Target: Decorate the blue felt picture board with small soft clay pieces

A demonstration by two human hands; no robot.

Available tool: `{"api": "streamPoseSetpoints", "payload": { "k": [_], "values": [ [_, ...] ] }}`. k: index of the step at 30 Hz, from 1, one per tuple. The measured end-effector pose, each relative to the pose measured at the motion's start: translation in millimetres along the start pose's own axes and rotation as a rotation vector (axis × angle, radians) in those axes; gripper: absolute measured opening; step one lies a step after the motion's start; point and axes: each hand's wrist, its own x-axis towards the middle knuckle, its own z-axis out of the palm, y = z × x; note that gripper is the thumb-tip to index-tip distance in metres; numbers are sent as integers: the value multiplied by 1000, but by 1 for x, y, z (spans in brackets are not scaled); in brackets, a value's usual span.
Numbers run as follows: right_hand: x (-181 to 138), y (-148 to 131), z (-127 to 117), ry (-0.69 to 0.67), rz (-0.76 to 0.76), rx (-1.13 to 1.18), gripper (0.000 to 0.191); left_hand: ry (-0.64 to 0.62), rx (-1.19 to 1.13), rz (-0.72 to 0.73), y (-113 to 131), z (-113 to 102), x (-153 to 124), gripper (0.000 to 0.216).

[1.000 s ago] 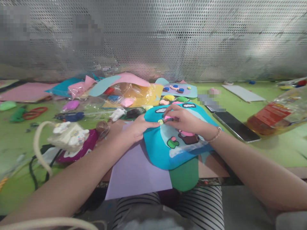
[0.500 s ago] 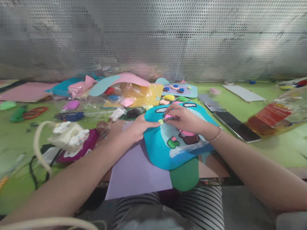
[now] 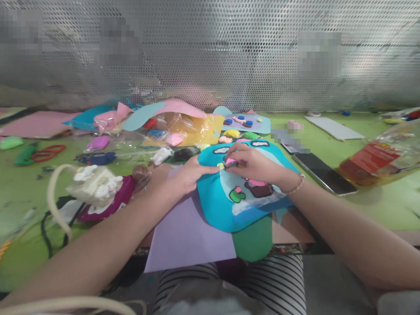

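Workpiece: the blue sheet is occupying the centre of the frame and is overlapping the lilac sheet and the green sheet below it.

Left hand: I am seeing it gripping the left edge, partly open, thumb extending across the top to the small yellow piece. The other fingers are mostly hiding from me, so I am not judging their grip.

Right hand: it is curling nearly closed, fingertips gathering at a dark-edged pink piece just right of the yellow one. I cannot tell whether they are pinching it or only pressing it.

Caution 1 – displacement. The fingertips are crowding the left thumb; excess pressure could be flattening the yellow piece or pushing the pink one out of line.

Caution 2 – smearing. The right palm is hanging over the brown piece; a dropping wrist, or the bracelet, could be dragging across its surface.

Caution 3 – slipping. The lilac and green sheets are projecting past the table's front edge, lower centre of frame; a knock from below could be shifting the whole stack.
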Motion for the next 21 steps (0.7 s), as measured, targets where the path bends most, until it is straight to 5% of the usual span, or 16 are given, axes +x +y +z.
{"api": "streamPoseSetpoints", "payload": {
  "k": [9,16,21],
  "values": [
    [0,-1,-1,-9,-16,-8,6,43,-35,16,-1,2,0,51],
    [2,-2,3,123,7,-124,10,224,-121,99,-2,18,-8,55],
    [1,-9,3,87,19,-187,19,216,-254,-35,0,20,-5,40]
  ]
}}
